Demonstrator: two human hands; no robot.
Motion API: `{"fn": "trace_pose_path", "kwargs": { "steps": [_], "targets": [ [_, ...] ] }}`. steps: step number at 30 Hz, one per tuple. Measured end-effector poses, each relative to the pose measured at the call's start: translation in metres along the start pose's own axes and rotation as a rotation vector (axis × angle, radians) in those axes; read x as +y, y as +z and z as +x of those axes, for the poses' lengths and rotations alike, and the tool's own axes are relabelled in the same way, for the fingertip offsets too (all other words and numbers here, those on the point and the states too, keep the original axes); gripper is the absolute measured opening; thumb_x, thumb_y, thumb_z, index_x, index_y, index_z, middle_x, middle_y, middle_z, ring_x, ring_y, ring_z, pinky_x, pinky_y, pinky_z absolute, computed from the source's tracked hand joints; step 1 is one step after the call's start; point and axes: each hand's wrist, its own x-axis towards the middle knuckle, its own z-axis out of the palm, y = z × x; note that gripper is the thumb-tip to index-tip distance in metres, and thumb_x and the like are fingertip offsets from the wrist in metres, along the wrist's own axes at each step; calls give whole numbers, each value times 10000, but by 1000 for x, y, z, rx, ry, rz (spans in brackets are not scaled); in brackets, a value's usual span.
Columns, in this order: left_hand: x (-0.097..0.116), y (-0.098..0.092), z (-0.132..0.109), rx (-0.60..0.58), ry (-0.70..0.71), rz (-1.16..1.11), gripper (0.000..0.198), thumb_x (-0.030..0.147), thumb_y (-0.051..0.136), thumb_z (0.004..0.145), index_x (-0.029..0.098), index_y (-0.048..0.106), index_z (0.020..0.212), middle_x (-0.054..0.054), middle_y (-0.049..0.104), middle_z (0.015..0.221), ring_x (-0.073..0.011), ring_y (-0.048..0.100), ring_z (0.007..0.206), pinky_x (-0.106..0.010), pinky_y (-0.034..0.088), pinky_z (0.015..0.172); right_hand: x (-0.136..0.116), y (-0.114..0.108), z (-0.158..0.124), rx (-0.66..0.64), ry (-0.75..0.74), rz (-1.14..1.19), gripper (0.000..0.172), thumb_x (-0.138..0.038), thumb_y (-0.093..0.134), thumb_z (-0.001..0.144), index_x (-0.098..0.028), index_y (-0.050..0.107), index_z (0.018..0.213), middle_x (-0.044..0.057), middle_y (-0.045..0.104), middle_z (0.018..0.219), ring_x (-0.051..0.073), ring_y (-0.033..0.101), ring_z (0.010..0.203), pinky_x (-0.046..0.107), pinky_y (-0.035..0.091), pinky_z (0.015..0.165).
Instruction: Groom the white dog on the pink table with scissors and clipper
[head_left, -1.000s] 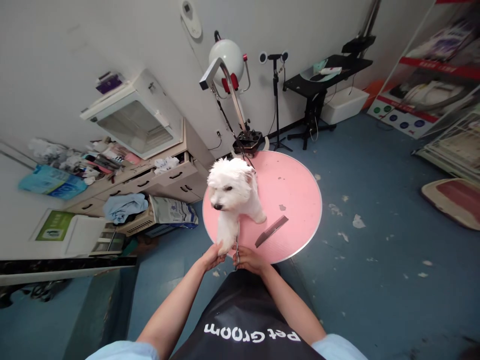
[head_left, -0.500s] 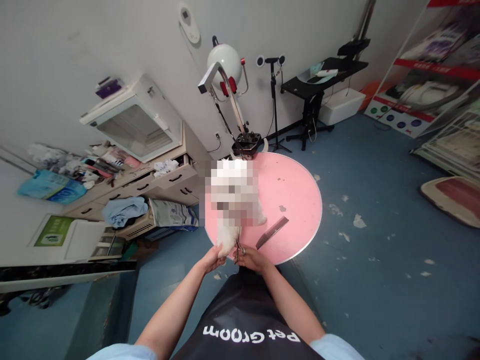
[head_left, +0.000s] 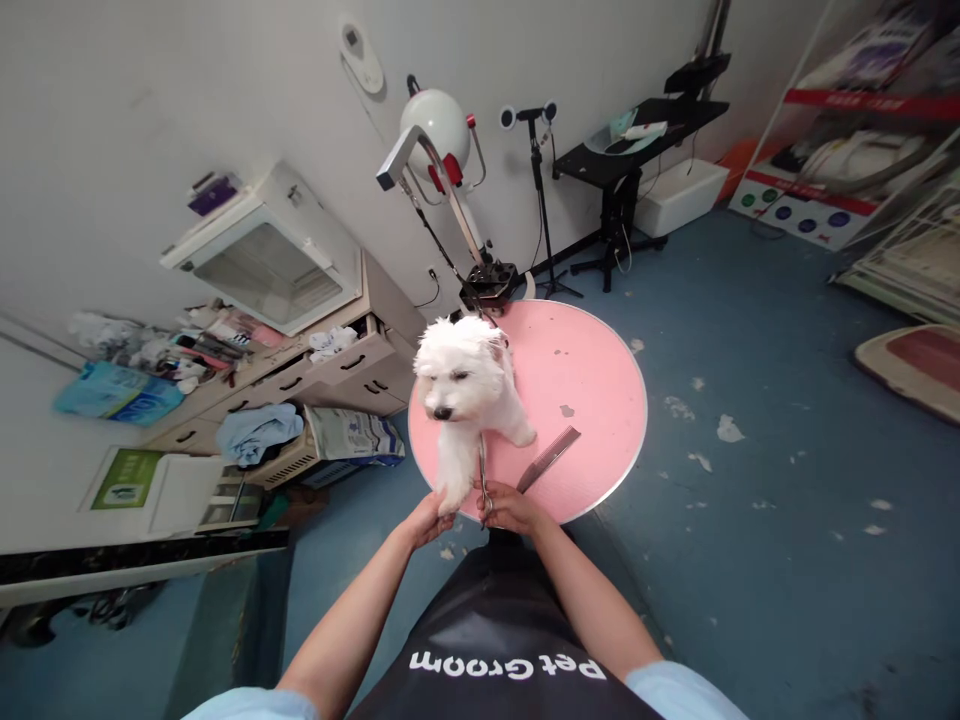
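Observation:
A white, fluffy dog (head_left: 469,375) is on the round pink grooming table (head_left: 592,370), facing me. One of its front legs reaches toward me, and my left hand (head_left: 430,518) is closed around the paw at the table's near edge. In my right hand (head_left: 510,508) are metal scissors (head_left: 484,475), pointing away from me beside that leg. A grey metal comb (head_left: 551,457) lies flat on the table just right of my right hand.
Behind the table stands a metal grooming arm (head_left: 439,175) with a dark cord leading down to the dog. A cabinet with drawers (head_left: 352,365) stands at left, bearing a white glass-fronted box (head_left: 262,255). A black stand (head_left: 541,200) and black table (head_left: 652,140) are at the back.
The view has shifted slightly. The scissors have turned more upright beside the dog's leg. My left hand stays on the paw, and the comb lies where it was.

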Motion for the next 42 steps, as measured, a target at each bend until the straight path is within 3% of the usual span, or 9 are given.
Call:
{"fn": "trace_pose_path", "kwargs": {
  "steps": [4, 8, 13, 16, 20, 25, 29, 34, 42],
  "targets": [
    [3, 3, -4, 3, -7, 10, 404, 544, 618, 878, 154, 563, 787, 56, 319, 498, -70, 206, 461, -257, 120, 482, 1, 0, 3, -14, 8, 11, 315, -199, 703, 758, -149, 609, 1055, 15, 673, 801, 149, 642, 726, 287, 478, 714],
    [6, 6, -7, -5, -23, -4, 395, 531, 592, 899, 163, 544, 760, 57, 308, 492, -75, 196, 454, -261, 124, 478, 2, -2, 5, -1, -5, -8, 496, -129, 778, 656, -186, 603, 1117, -26, 659, 756, 129, 629, 659, 281, 489, 704],
    [7, 9, -8, 5, -14, 14, 384, 510, 600, 902, 168, 523, 745, 53, 328, 504, -72, 196, 460, -260, 117, 482, 5, -4, 9, -12, -6, -6, 364, -223, 788, 690, -173, 623, 1010, -8, 675, 801, 141, 657, 713, 301, 493, 739],
    [6, 8, -6, 5, -9, 23, 416, 547, 635, 867, 165, 515, 752, 55, 326, 497, -68, 208, 465, -260, 111, 481, 8, -5, 11, 0, -21, -26, 468, -155, 812, 648, -180, 617, 1072, -33, 662, 768, 124, 637, 667, 285, 482, 703],
    [4, 4, -2, -6, -3, 43, 516, 632, 732, 737, 171, 505, 779, 71, 325, 493, -58, 221, 462, -241, 120, 473, 12, -6, 13, 10, -20, -3, 441, -290, 800, 692, -190, 604, 1074, -4, 685, 840, 150, 661, 737, 320, 490, 751],
    [0, -2, 3, -6, -29, 77, 634, 731, 758, 607, 191, 461, 756, 93, 311, 485, -55, 233, 443, -216, 129, 458, 13, -5, 15, 35, -37, -25, 526, -166, 841, 609, -197, 607, 1079, -38, 662, 764, 126, 633, 679, 293, 466, 726],
    [0, -2, 3, -2, -24, 79, 638, 721, 767, 603, 189, 458, 772, 97, 311, 493, -55, 241, 446, -212, 132, 462, 12, -5, 17, 42, -30, 32, 453, -302, 804, 681, -202, 599, 1072, -13, 678, 816, 149, 655, 740, 324, 471, 777],
    [0, -3, 2, 0, -12, 76, 651, 729, 761, 607, 183, 462, 799, 99, 313, 504, -55, 237, 460, -220, 124, 471, 13, -4, 17, 47, -30, 1, 493, -179, 832, 611, -193, 607, 1049, -34, 658, 755, 134, 631, 683, 308, 463, 729],
    [-1, -4, 2, -2, 4, 75, 571, 633, 780, 665, 177, 475, 823, 96, 319, 512, -57, 222, 479, -239, 116, 500, 17, 3, 14, 46, -35, -68, 448, -195, 837, 608, -179, 619, 998, -30, 641, 756, 132, 624, 683, 297, 456, 709]
  ]
}}
